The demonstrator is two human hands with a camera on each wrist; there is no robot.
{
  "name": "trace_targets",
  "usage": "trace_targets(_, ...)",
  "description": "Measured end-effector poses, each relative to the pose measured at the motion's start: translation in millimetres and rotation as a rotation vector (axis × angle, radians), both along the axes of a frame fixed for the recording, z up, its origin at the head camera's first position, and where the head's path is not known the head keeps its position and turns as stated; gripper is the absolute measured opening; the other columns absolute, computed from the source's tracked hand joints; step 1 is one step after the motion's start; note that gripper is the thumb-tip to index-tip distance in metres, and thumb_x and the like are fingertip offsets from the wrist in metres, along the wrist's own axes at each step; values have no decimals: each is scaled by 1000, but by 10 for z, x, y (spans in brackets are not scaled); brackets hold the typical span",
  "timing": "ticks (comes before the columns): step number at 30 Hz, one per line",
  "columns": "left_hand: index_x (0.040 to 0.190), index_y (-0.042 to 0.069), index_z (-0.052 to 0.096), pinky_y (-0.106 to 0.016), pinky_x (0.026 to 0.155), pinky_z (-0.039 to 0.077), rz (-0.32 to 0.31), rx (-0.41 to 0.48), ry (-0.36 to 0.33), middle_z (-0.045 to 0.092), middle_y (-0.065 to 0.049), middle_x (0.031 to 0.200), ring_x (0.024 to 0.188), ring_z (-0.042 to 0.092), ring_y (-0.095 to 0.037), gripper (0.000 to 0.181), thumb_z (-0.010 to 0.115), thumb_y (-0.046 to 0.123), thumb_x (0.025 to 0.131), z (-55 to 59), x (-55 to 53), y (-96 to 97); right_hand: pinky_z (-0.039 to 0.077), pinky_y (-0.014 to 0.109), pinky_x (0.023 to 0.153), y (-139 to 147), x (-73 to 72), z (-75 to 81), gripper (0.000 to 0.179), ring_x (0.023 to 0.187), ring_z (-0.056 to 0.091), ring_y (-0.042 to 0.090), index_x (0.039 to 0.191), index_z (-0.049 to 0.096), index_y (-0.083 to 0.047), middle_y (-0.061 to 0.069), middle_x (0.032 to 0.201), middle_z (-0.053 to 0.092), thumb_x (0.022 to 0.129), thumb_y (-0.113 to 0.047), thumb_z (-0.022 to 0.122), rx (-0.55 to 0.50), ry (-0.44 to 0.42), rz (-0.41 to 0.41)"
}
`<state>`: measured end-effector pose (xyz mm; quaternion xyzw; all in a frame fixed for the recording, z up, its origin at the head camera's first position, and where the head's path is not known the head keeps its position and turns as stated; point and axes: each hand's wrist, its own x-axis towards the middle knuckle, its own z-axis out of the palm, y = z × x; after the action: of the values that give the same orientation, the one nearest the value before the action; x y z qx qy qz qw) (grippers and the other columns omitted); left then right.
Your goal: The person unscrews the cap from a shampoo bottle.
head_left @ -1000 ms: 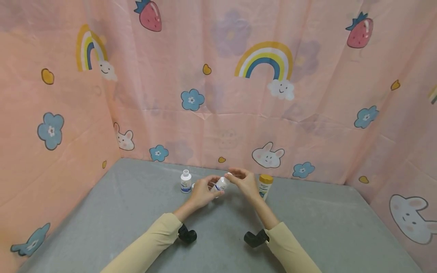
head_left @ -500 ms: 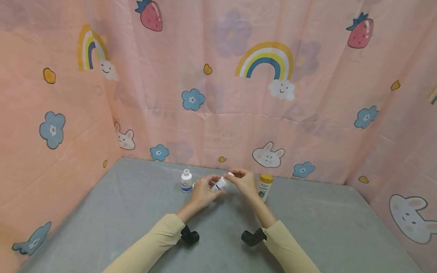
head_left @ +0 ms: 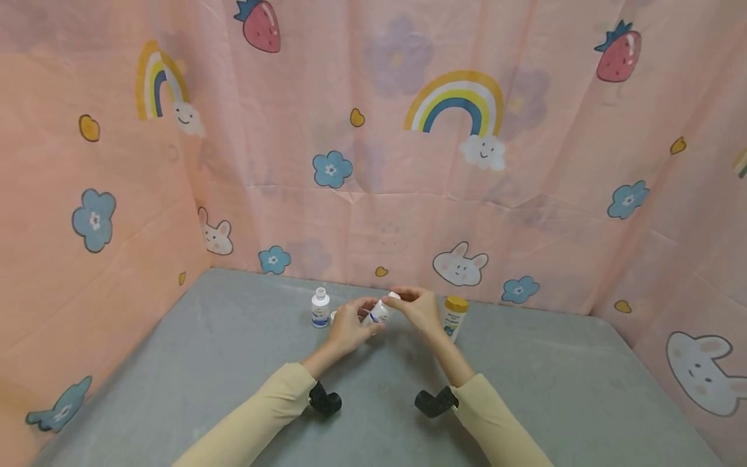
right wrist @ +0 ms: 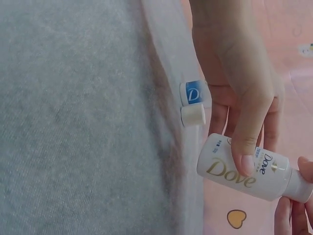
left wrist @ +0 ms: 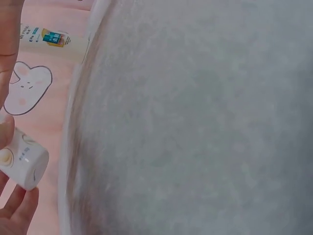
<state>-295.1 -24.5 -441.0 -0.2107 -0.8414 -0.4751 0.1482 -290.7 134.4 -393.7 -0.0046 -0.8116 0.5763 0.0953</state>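
A small white Dove bottle (right wrist: 234, 169) is held tilted above the table between both hands. My left hand (head_left: 348, 329) grips its body, the thumb lying across the label. With its fingertips my right hand (head_left: 421, 313) pinches the white cap (right wrist: 297, 187) at the upper end. In the left wrist view the bottle's base (left wrist: 35, 166) sticks out past the fingers. Left of the hands an uncapped white bottle (head_left: 320, 309) with a blue label stands upright. Beside it a loose white cap (right wrist: 193, 115) sits on the table, partly hidden by the left hand in the head view.
A cream bottle with a yellow cap (head_left: 456, 314) stands just right of the right hand, partly covered by it. The grey table (head_left: 554, 383) meets a pink patterned curtain (head_left: 379, 227) close behind the bottles.
Both hands keep their hold on the bottle and cap with hardly any movement. The whole head view has shifted slightly.
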Motion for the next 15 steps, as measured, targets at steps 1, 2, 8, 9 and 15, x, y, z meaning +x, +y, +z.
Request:
trace_targets(1,115,3,64,-36,78,57,-17,4,-7,71,-14,105,90,69,-26,44,80,12,76,2,-8,-4,50,23,73,5,4,5,30,87,64,15,106,72,-3,12,103,72,80,-18,77,-3,1,10)
trace_targets(2,116,2,64,-37,78,57,-33,7,-16,71,-15,105,90,69,-26,44,80,12,76,3,-15,-10,51,24,74,11,9,12,30,88,64,15,106,72,-3,12,104,72,81,-18,77,-6,1,21)
trace_targets(8,118,1,62,-35,78,57,-116,-3,-88,70,-16,106,89,69,-27,44,78,14,79,15,-33,-48,55,31,79,71,12,41,29,92,66,17,106,72,-4,14,107,72,81,-18,77,30,-6,111)
trace_targets(9,118,0,61,-35,77,57,-128,-7,-100,70,-16,106,89,69,-27,44,78,14,80,20,-31,-54,55,33,81,70,39,81,28,93,66,18,106,72,-3,15,108,71,82,-16,76,43,-12,127)
trace_targets(15,122,-3,58,-38,80,57,-189,-34,-168,67,-19,110,94,68,-31,46,75,16,83,52,-7,-80,55,36,84,104,76,120,28,99,66,25,110,69,2,21,115,68,85,-11,71,84,-5,208)
